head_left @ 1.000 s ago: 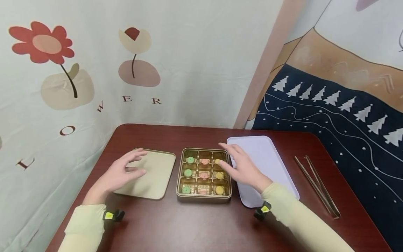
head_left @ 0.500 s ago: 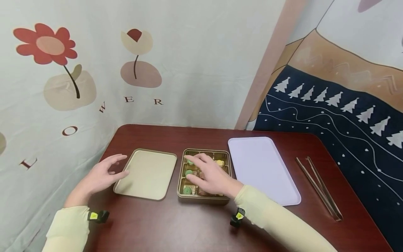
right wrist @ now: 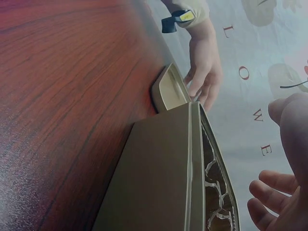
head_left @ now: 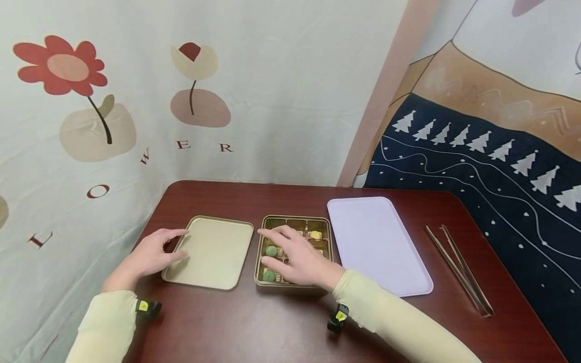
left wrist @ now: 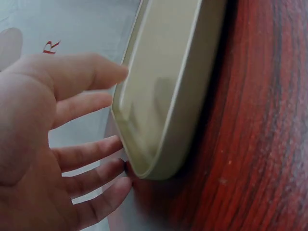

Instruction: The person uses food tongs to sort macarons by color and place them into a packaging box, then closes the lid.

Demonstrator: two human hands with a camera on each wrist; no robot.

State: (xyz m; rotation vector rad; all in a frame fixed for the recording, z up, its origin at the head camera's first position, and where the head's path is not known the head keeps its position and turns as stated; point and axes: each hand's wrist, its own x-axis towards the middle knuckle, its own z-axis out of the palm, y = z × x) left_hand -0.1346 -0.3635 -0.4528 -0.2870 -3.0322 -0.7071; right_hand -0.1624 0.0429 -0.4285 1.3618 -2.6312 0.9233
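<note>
A shallow cream lid [head_left: 213, 254] lies inner side up on the table. My left hand [head_left: 147, 257] is at its left edge, thumb and fingers spread; in the left wrist view the fingertips are at the rim of the lid [left wrist: 187, 91], and contact is unclear. A gold tin [head_left: 272, 284] with a divided insert stands beside the lid. Over it hovers my right hand [head_left: 301, 257], fingers loosely extended and holding nothing; the right wrist view shows this hand [right wrist: 296, 139] above the tin's rim. Green macarons [head_left: 271, 251] and a yellow macaron [head_left: 315, 235] show; the hand hides other compartments.
A pale lilac tray [head_left: 381, 242] lies just right of the tin. Farther right rest metal tongs [head_left: 460, 272]. The dark red wooden table [head_left: 236, 327] backs onto a printed curtain [head_left: 290, 91].
My right hand has moved left from the tin's right side to above its middle. My left hand drew back leftward off the lid, then came slightly right to its edge.
</note>
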